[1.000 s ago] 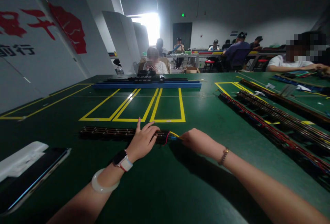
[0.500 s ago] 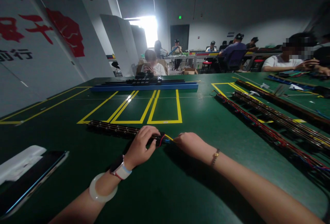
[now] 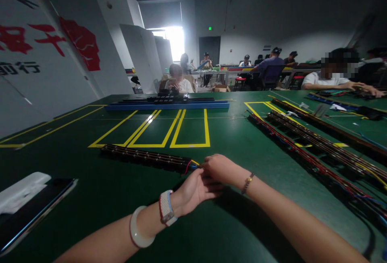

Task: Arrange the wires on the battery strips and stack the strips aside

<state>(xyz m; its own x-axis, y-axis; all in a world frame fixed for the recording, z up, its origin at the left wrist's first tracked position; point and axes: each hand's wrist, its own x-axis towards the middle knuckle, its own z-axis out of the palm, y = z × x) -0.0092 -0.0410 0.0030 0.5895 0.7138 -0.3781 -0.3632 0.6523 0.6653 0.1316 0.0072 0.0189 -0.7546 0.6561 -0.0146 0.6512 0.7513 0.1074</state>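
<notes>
A dark strip assembly (image 3: 145,157) lies on the green table near its middle, with yellow, red and blue wires (image 3: 193,165) coming out of its right end. At those wires my right hand (image 3: 218,168) is closed, its fingertips pinching the wire ends. Just below and touching it, my left hand (image 3: 196,190) is turned palm up with its lower fingers stretched out to the right. The left thumb and index tip meet the wires beside the right fingers, and whether they grip is hidden.
Several long wired strips (image 3: 305,154) lie at the right. A blue bar (image 3: 169,106) with black parts is at the far edge. A phone (image 3: 36,206) and a white object (image 3: 24,190) are at the left. People (image 3: 178,81) sit beyond the table.
My left hand has let go of the dark strip, moved right to the wires and turned palm up. My right hand remains at the wires. The view has tilted up slightly.
</notes>
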